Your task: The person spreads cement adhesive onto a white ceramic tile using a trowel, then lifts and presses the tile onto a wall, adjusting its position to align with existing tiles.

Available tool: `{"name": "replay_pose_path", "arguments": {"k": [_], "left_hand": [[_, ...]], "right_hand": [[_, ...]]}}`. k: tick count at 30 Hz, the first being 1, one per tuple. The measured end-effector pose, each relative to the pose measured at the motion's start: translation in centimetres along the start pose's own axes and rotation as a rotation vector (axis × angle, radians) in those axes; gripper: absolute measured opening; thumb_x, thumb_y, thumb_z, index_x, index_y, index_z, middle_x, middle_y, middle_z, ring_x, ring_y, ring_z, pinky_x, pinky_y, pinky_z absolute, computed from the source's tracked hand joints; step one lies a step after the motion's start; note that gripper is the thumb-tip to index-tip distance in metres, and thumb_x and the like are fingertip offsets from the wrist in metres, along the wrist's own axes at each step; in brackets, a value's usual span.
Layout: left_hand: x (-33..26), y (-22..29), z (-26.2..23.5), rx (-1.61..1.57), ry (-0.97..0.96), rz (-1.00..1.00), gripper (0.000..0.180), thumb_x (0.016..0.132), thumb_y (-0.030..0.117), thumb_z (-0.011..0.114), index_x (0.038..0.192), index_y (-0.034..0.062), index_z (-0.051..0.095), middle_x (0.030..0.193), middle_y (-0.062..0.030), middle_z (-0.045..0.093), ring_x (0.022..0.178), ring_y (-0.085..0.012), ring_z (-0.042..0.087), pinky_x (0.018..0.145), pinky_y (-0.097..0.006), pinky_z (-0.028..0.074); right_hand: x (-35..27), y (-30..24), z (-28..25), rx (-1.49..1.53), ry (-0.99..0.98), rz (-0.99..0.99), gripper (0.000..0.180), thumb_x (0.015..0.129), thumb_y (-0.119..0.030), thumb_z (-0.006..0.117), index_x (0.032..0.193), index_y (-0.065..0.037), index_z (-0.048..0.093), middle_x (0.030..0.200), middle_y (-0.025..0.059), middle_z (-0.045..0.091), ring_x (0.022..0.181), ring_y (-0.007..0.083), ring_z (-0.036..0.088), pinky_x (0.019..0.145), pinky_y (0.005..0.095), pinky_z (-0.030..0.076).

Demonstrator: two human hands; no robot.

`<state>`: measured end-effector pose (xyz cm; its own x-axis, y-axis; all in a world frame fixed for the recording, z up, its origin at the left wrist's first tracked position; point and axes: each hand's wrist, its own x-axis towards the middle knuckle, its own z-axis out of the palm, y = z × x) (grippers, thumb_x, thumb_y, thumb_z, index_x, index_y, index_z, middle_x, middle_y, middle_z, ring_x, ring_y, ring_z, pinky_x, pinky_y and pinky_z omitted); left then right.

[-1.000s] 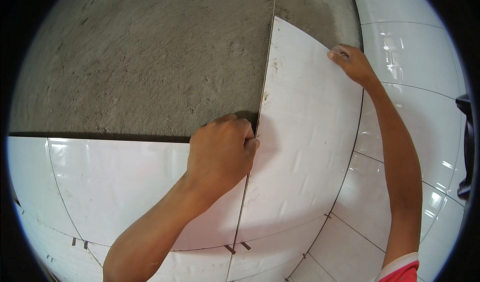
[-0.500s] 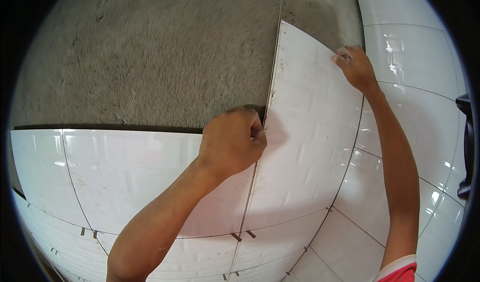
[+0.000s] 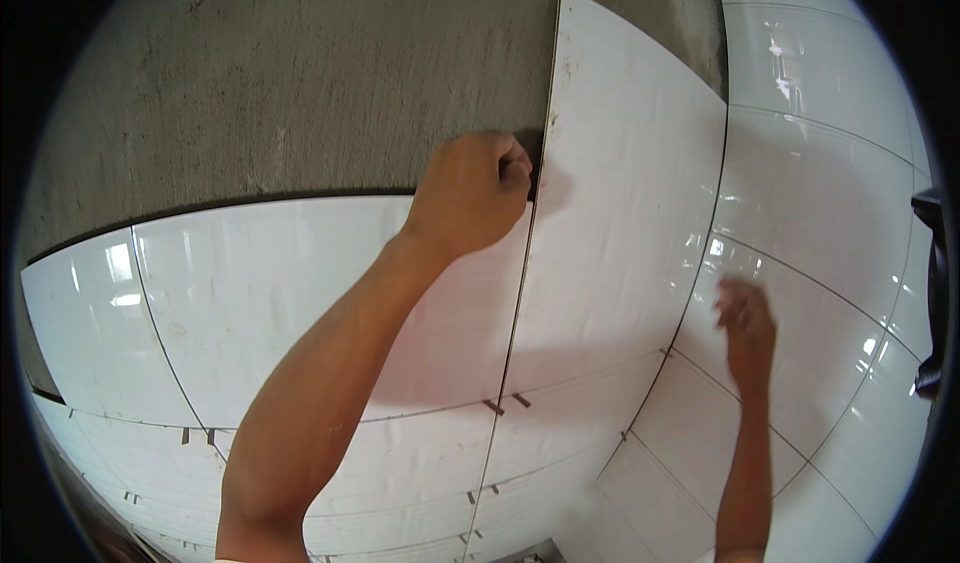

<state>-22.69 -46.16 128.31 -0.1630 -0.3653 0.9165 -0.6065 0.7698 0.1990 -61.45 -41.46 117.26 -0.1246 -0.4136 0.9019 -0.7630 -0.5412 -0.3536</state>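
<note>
My left hand point(image 3: 470, 193) is closed, knuckles up, in the corner where the top edge of a glossy white wall tile point(image 3: 290, 303) meets the left edge of a taller-standing white tile point(image 3: 630, 183). Its fingertips are turned in toward that left edge; anything inside them is hidden. Lower right, my right hand point(image 3: 747, 325) hangs in front of the tiled side wall point(image 3: 820, 203), apart from the tall tile. Motion blurs its fingers, which look curled. Small dark spacers point(image 3: 493, 406) stick out of the joint under the tiles.
Rough grey cement wall point(image 3: 300, 73) lies above the tile row and behind the tall tile's top. White tiles with thin dark joints cover the right side. A dark object point(image 3: 930, 293) shows at the right rim, and a grey item point(image 3: 545, 551) at the bottom.
My right hand has left the tall tile's upper right edge and dropped down. My left hand stays in the same corner. The view has tilted downward, so the wall sits higher.
</note>
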Motion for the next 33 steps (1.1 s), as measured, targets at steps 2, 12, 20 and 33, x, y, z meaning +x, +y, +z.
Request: {"name": "replay_pose_path", "arguments": {"k": [2,12,20,33], "left_hand": [[0.2,0.0,0.1,0.024,-0.041,-0.022,0.024,0.095,0.023,0.062,0.096,0.0022,0.075,0.075,-0.0128,0.07,0.067,-0.0224,0.064,0.067,-0.039,0.051],[1.0,0.7,1.5,0.33,-0.116,-0.095,0.03,0.088,0.035,0.074,0.096,0.0054,0.078,0.088,-0.0123,0.075,0.083,-0.025,0.071,0.078,-0.041,0.055],[1.2,1.7,1.2,0.427,-0.183,-0.095,0.026,0.087,0.029,0.067,0.097,0.0069,0.078,0.099,-0.0127,0.076,0.097,-0.0325,0.072,0.084,-0.047,0.056],[0.7,2.0,2.0,0.497,-0.117,-0.079,0.024,0.091,0.026,0.07,0.094,0.0025,0.075,0.084,-0.0125,0.072,0.081,-0.0269,0.069,0.077,-0.041,0.052]], "right_hand": [[-8.5,4.1,1.4,0.246,-0.123,0.129,0.019,0.098,-0.007,0.062,0.116,-0.005,0.066,0.109,0.0055,0.066,0.078,0.012,0.062,0.062,0.0256,0.051],[-62.6,8.6,-5.0,-0.446,-0.828,0.72,0.025,0.091,-0.028,0.061,0.089,-0.008,0.076,0.091,0.0199,0.073,0.082,0.0472,0.066,0.08,0.054,0.054],[-78.0,3.9,-16.1,-0.599,-1.427,1.385,0.022,0.095,-0.02,0.056,0.099,-0.006,0.073,0.105,0.0223,0.072,0.1,0.034,0.069,0.088,0.0451,0.053],[-57.1,15.8,1.4,-0.226,-0.332,0.904,0.038,0.096,-0.035,0.058,0.089,0.0,0.07,0.096,0.0249,0.071,0.096,0.0439,0.067,0.086,0.0531,0.051]]}}
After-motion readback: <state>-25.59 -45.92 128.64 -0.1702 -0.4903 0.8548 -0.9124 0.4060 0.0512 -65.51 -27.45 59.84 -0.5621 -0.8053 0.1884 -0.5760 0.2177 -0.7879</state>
